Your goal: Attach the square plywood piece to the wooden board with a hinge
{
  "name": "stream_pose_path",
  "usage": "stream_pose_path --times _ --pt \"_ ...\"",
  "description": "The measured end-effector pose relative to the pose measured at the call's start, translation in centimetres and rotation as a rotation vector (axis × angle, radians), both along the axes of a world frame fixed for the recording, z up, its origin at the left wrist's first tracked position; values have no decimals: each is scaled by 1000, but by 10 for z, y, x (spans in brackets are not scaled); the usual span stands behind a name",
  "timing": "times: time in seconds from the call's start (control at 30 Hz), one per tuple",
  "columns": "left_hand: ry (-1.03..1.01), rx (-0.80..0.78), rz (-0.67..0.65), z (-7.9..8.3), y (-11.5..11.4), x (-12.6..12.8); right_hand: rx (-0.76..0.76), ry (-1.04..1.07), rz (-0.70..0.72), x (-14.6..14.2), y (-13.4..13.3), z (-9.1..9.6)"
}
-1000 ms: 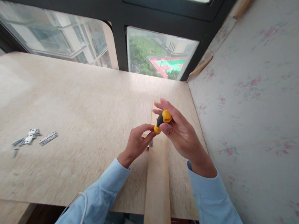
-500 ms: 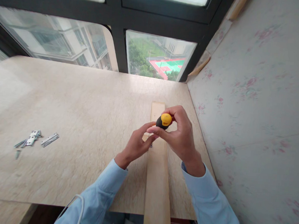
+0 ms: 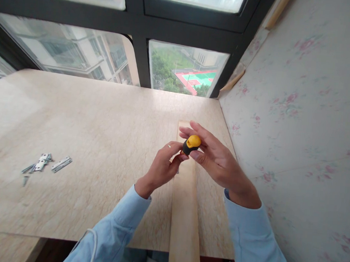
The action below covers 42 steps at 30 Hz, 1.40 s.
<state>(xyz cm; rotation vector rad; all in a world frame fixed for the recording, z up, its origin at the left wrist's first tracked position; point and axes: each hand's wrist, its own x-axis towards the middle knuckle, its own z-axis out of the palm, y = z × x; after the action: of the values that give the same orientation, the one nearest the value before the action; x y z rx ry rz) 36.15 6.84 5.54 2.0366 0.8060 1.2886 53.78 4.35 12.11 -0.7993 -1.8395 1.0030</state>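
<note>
A screwdriver (image 3: pixel 191 144) with a yellow and black handle stands almost end-on to me above the wooden board (image 3: pixel 183 212). My right hand (image 3: pixel 218 158) has the handle between its thumb and fingers, the fingertips loosely stretched past it. On the other side, my left hand (image 3: pixel 164 166) is closed in a pinch at the lower part of the screwdriver. The shaft and tip are hidden behind the handle and fingers. A small bit of metal shows at the board's left edge, just under my left fingers.
To the left on the marble-patterned top (image 3: pixel 101 141) lie a pile of metal hinges and screws (image 3: pixel 42 163), a separate hinge (image 3: pixel 61 164) and a loose screw (image 3: pixel 25 180). A papered wall (image 3: pixel 298 136) borders the right side. Dark window frames (image 3: pixel 137 35) rise behind. The board overhangs the front edge.
My right hand has rolled around the handle, its fingers now straighter and its wrist further right. The yellow handle end has turned. My left hand keeps its pinch; the view has shifted slightly.
</note>
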Motion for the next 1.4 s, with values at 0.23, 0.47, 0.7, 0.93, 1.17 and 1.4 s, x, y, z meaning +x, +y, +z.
stream_pose_path --times 0.23,0.47,0.7,0.93,1.17,1.4 --pt "-63 -97 -88 5 -4 -3 200 -94 -354 -14 3 0" --pt "-176 -39 181 10 -11 11 407 -181 -536 -31 5 -8" --pt "-32 24 150 27 -11 7 367 -127 -414 -18 -6 8" --pt "18 -11 -142 35 -3 -11 331 -219 -329 -4 -16 10" --pt "90 -24 -219 42 4 -20 499 -428 -206 -2 -9 22" --pt "69 -20 -220 42 2 -18 558 -830 -70 -2 -2 69"
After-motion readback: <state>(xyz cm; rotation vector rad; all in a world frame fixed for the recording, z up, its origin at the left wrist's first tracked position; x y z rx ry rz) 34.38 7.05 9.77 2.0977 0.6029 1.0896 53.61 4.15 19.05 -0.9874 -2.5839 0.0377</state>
